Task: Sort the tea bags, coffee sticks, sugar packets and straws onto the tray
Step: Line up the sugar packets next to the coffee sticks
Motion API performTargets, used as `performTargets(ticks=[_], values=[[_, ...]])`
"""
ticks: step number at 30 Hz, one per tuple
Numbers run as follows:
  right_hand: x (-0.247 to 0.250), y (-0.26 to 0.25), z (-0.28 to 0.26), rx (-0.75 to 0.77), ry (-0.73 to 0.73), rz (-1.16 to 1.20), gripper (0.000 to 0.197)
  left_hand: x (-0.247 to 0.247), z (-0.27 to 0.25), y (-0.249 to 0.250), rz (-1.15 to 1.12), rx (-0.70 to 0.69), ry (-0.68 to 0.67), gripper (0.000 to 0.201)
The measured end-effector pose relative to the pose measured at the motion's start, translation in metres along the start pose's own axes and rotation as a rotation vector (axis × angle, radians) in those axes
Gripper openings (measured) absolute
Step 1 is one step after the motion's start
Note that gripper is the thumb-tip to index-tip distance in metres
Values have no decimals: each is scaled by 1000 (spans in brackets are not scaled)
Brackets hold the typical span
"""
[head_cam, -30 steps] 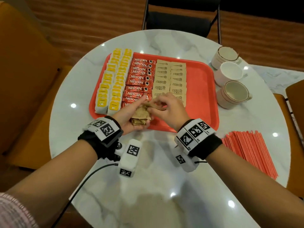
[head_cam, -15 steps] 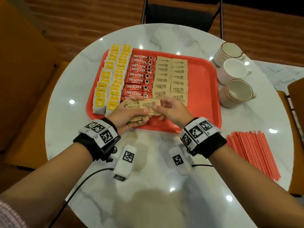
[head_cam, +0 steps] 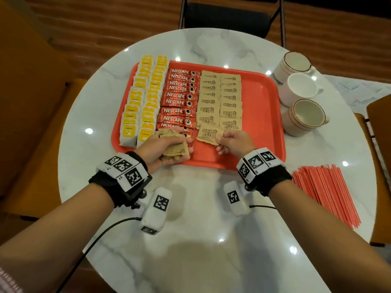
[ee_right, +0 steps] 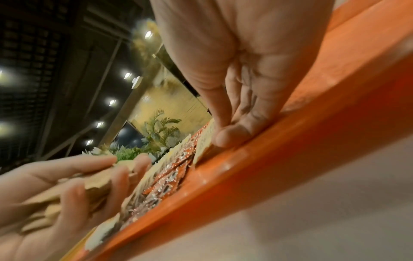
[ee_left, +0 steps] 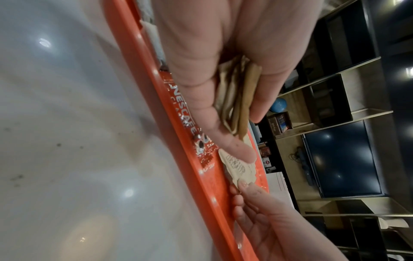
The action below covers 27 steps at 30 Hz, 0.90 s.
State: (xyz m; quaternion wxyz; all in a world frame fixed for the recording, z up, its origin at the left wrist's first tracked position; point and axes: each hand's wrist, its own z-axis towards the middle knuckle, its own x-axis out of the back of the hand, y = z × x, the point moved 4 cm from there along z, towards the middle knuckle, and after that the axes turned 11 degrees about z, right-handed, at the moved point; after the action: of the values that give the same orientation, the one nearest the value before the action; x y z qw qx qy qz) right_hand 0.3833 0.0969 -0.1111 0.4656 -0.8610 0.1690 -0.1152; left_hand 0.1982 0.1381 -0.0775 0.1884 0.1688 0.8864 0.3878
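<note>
Tea bags (head_cam: 143, 98), coffee sticks (head_cam: 179, 98) rowed on tray (head_cam: 264, 115), sugar packets (head_cam: 220, 100) nearly done: right hand (head_cam: 232, 142) pinches one at centre frame, left hand (head_cam: 163, 146) clutches a spare stack (head_cam: 175, 149), straws (head_cam: 325, 191) unsorted on worktop (head_cam: 201, 240) lower right.

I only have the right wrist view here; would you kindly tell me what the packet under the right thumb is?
Observer: It is a brown Sugar in the Raw packet. The right hand pinches its corner at the near end of the left sugar column on the red tray.
Operator: Thank you. What is the blurred bundle on my left?
Observer: The left hand grips a loose stack of sugar packets over the tray's near edge.
Operator: Is anything off the tray still to be sorted?
Observer: Yes, the red straws lie in a pile on the marble table, right of the tray.
</note>
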Motion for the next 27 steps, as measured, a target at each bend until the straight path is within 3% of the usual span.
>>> performTargets(ticks=[5, 21, 27], values=[[-4, 0, 4, 36, 58, -97, 22, 1, -4, -4, 4, 32, -42, 31], [-6, -4, -3, 23, 164, -30, 22, 11, -17, -11, 1, 63, -61, 33], [-5, -3, -5, 40, 156, 1, 25, 6, -21, -12, -20, 97, -129, 36]])
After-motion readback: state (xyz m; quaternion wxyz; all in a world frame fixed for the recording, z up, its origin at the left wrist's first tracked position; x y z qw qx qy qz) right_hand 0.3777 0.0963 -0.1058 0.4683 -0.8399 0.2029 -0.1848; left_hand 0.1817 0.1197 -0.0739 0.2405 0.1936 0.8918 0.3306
